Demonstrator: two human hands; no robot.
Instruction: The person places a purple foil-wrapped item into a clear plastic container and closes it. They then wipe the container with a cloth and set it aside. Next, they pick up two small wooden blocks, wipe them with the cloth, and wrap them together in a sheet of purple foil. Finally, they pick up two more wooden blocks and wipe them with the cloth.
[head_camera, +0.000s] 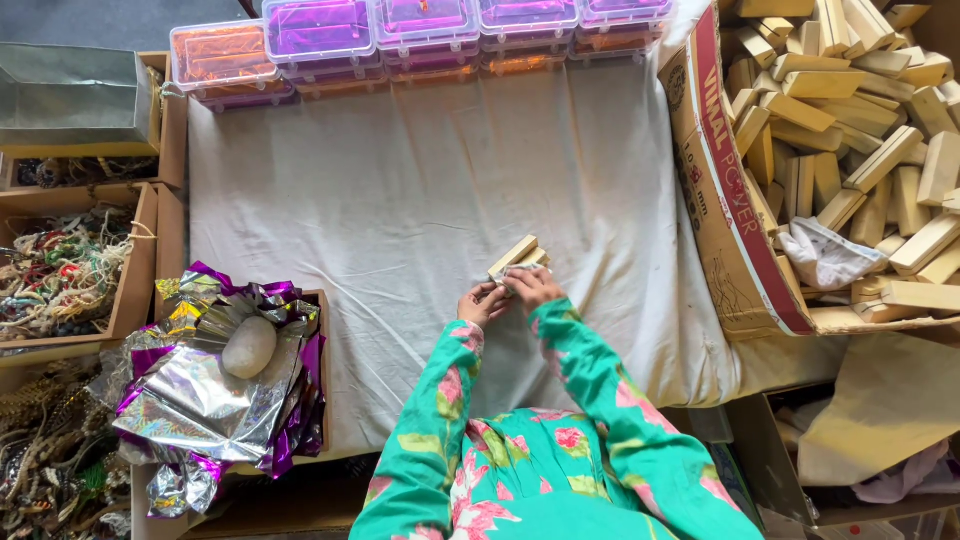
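At the far left a grey-green paper bag (70, 95) lies over open brown cardboard trays, and the tray below it (140, 290) holds tangled cords and beads. Nearer, a crumpled heap of silver and purple metallic foil sheets (215, 395) is weighed down by a smooth pale stone (249, 346).

In the middle, on the white cloth (400, 200), the left hand (482, 303) pinches the near edge of a small piece of silvery foil (512, 277), fingers closed on it. The right hand (535, 288) curls over a short rectangular pale wooden block (520, 255), pressing the foil against its near end; its fingers are bent shut on block and foil together. The block lies tilted on the cloth, just above both hands.

To wrap it well, I judge the foil should be kept taut with the left hand while the right smooths it flat over each face, creasing the corners sharply.

Along the cloth's far edge runs a row of clear lidded plastic boxes (420, 30), orange at the left, purple elsewhere. At the right, a large brown cardboard carton (735, 240) with a red band and dark lettering on its flap holds a pile of similar wooden blocks (860, 120) and a crumpled white cloth (825, 255).
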